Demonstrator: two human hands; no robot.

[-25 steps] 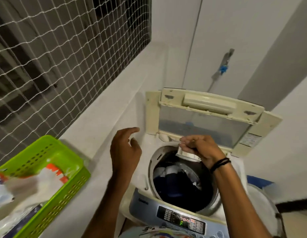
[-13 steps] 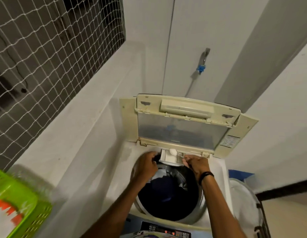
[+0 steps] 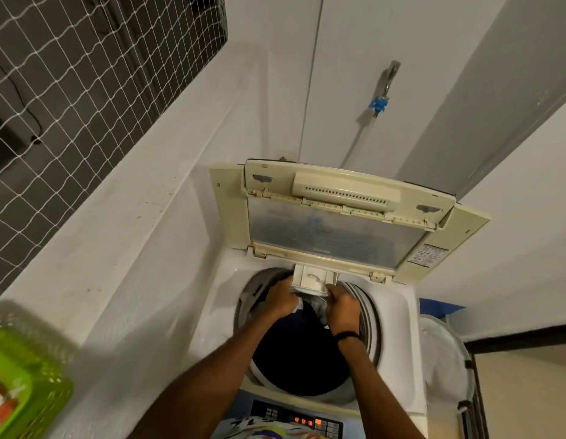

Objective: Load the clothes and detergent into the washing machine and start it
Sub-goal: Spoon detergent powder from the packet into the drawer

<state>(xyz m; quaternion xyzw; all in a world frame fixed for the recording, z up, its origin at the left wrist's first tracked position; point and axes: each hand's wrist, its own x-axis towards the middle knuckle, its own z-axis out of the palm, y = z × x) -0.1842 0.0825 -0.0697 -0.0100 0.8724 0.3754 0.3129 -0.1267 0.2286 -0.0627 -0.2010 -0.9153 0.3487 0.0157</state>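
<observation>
A white top-loading washing machine [image 3: 398, 315] stands with its cream lid [image 3: 338, 217] folded up at the back. Dark clothes [image 3: 294, 353] fill the drum. A small white detergent drawer [image 3: 311, 278] sticks out at the drum's back rim. My left hand [image 3: 280, 299] grips the drawer's left front corner and my right hand [image 3: 342, 307] grips its right front corner. The lit control panel [image 3: 294, 419] is at the bottom edge.
A green plastic basket [image 3: 25, 381] with packets sits on the white ledge at bottom left. Netting [image 3: 69, 77] covers the window at the left. A tap with a blue fitting [image 3: 381, 101] is on the wall behind. A white laundry basket [image 3: 446, 369] stands to the right.
My view has shifted right and up. My left hand moved from above the machine's left side to the drawer, and both hands now hold its front corners.
</observation>
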